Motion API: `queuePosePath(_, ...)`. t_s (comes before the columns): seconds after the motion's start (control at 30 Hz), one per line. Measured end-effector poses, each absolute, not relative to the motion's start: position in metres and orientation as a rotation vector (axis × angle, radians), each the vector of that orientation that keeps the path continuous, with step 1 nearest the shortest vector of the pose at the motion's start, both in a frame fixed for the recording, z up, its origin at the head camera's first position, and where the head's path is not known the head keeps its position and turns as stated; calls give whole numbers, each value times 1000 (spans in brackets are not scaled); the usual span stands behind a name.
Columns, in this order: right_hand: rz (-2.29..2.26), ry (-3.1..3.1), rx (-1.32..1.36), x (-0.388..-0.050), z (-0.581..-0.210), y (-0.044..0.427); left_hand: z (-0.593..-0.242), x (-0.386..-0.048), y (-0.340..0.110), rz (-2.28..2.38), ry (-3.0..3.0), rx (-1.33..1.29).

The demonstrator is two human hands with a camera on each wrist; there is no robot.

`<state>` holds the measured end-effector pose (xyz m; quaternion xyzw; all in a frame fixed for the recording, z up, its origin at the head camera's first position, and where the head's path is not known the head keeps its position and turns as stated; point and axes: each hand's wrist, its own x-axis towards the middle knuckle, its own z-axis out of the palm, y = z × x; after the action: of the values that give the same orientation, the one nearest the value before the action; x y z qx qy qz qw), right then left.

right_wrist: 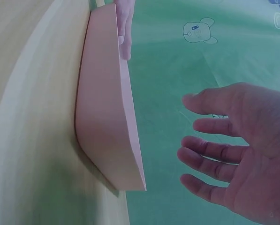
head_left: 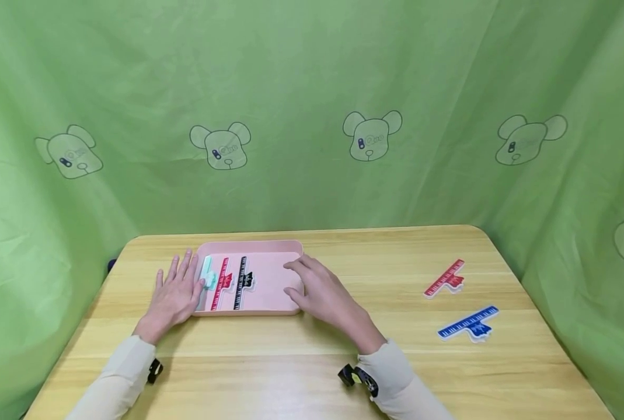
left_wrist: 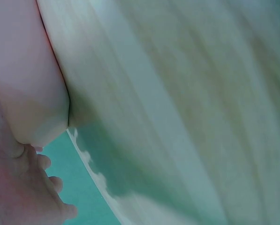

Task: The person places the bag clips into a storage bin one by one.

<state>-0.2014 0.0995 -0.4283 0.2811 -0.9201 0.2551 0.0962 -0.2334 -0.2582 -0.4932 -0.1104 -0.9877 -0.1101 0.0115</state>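
Note:
A pink tray [head_left: 275,247] lies on the table, holding a mint clip [head_left: 208,279], a red clip [head_left: 221,284] and a black clip [head_left: 242,282] side by side, each with a piano-key strip where visible. My left hand [head_left: 174,293] rests at the tray's left edge, fingers spread, its thumb by the mint clip. At the tray's right edge hovers my right hand [head_left: 319,291], fingers loosely bent with nothing between them. In the right wrist view that hand [right_wrist: 252,150] is apart from the tray [right_wrist: 102,93]. The left wrist view shows the left hand [left_wrist: 27,187] against the tray's side.
Another red clip [head_left: 445,280] and a blue clip [head_left: 468,324] lie on the right side of the wooden table [head_left: 269,379]. A green curtain [head_left: 301,192] with printed bear heads hangs behind the table and along its sides.

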Motion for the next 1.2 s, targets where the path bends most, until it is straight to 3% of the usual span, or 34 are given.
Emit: queuePosePath(1.2, 938, -2666, 535, -202, -401, 178, -489, -231, -257, -344, -3115, -350)
